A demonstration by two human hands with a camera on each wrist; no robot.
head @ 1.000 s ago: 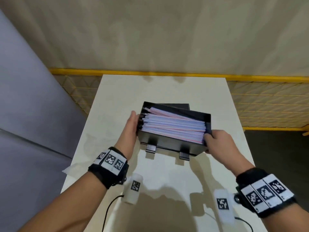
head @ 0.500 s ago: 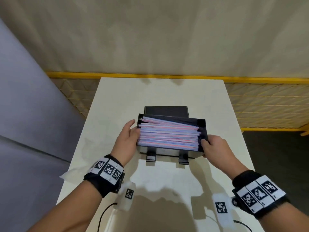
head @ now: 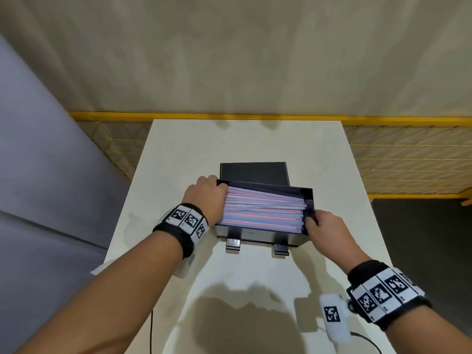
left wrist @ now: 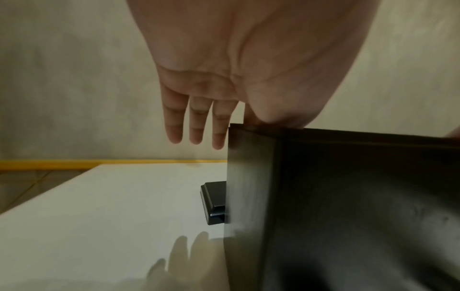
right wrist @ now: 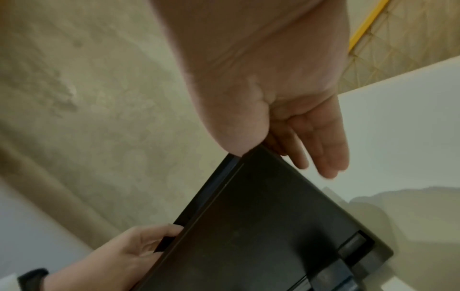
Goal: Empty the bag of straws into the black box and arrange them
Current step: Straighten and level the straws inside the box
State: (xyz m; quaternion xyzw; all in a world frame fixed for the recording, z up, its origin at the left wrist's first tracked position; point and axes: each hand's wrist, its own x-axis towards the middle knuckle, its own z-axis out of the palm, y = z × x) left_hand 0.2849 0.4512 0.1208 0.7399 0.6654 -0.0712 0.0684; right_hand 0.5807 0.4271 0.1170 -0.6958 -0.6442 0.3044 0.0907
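Note:
The black box [head: 258,235] stands flat on the white table [head: 242,139], filled with pink, blue and white straws [head: 263,210] lying lengthwise, one crossing at a slant. My left hand [head: 207,198] lies over the box's left end. In the left wrist view its fingers [left wrist: 196,126] hang straight outside the box wall [left wrist: 323,196], the heel on the rim. My right hand [head: 324,226] grips the right end wall, thumb inside against the straw ends. The right wrist view shows its fingers [right wrist: 311,141] along the outer wall of the box [right wrist: 261,226].
The box's black lid [head: 252,172] lies flat just behind it, also visible as the lid [left wrist: 214,202] past the left wall. A crumpled clear plastic bag [head: 98,269] hangs at the table's left edge. Yellow mesh fencing [head: 408,159] runs behind the table.
The box was tipped up and skewed; now it sits flat and square on the table. My left hand moved from beside the left wall to on top of that end.

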